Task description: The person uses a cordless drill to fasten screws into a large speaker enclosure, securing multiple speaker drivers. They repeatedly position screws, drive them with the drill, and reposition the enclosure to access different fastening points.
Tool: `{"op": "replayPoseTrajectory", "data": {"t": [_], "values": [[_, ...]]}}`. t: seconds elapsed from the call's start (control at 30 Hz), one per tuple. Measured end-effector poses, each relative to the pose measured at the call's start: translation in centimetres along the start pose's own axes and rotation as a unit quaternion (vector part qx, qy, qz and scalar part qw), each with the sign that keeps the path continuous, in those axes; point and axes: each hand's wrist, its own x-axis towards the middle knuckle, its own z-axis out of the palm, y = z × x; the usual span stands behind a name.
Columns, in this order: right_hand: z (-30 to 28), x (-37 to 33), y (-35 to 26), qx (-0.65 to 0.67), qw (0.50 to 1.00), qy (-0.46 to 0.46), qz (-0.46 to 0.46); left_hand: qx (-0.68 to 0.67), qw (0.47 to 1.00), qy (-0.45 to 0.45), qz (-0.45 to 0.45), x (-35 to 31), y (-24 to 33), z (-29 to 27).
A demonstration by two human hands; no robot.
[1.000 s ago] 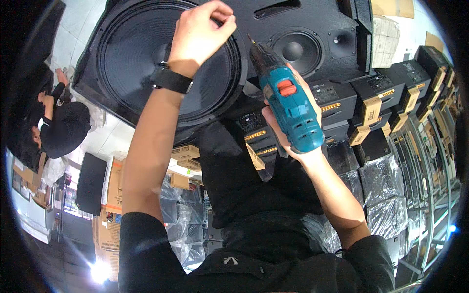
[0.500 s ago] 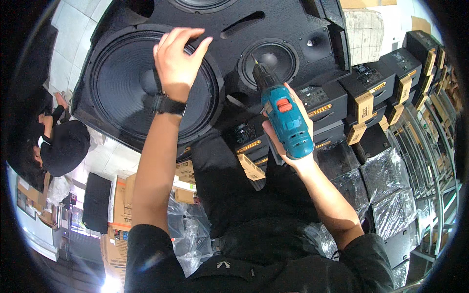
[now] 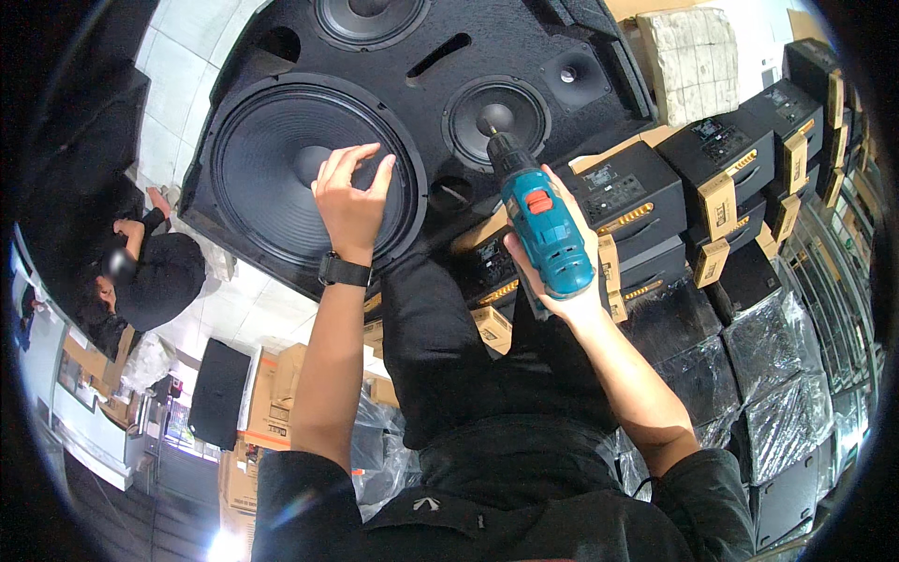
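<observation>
A large black speaker cabinet [image 3: 510, 47] lies face up before me, with a big woofer [image 3: 257, 169] on its left and a smaller speaker cone [image 3: 465, 120] to the right. My right hand [image 3: 582, 307] grips a teal cordless drill [image 3: 557, 234] with an orange switch. The drill's bit points away from me and appears over the smaller cone; whether it touches cannot be told. My left hand [image 3: 351, 211] hovers over the near right part of the woofer, fingers curled and thumb apart, with nothing visible between them. A dark watch [image 3: 345, 270] sits on that wrist.
Black speaker boxes [image 3: 627, 192] with cardboard pieces stand in rows on the right, beside plastic-wrapped boxes [image 3: 777, 337] and metal racking [image 3: 857, 300]. A wrapped pale block [image 3: 688, 66] is at far right. Another person [image 3: 164, 276] sits at left. Cardboard cartons [image 3: 272, 393] stand lower left.
My left hand has drawn back toward me and slightly right across the woofer. The view has shifted, so the cabinet appears farther away. The drill stays in my right hand.
</observation>
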Motion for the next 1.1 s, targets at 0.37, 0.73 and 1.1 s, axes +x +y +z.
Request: {"op": "replayPoseTrajectory", "data": {"t": [0.37,0.73,1.1], "values": [[-1.8,-3.8,-0.1,0.004,0.999,0.033,-0.035,-0.073,0.997,0.008,0.016,-3.2,5.4,-1.6],[-4.1,-6.8,-4.7,0.003,0.999,-0.022,-0.038,-0.387,0.861,-0.204,-0.258,-8.0,12.2,-6.9],[-1.1,-5.7,-6.0,-0.019,0.963,-0.207,-0.172,-0.466,0.745,-0.262,-0.399,-10.3,17.0,-11.4]]}}
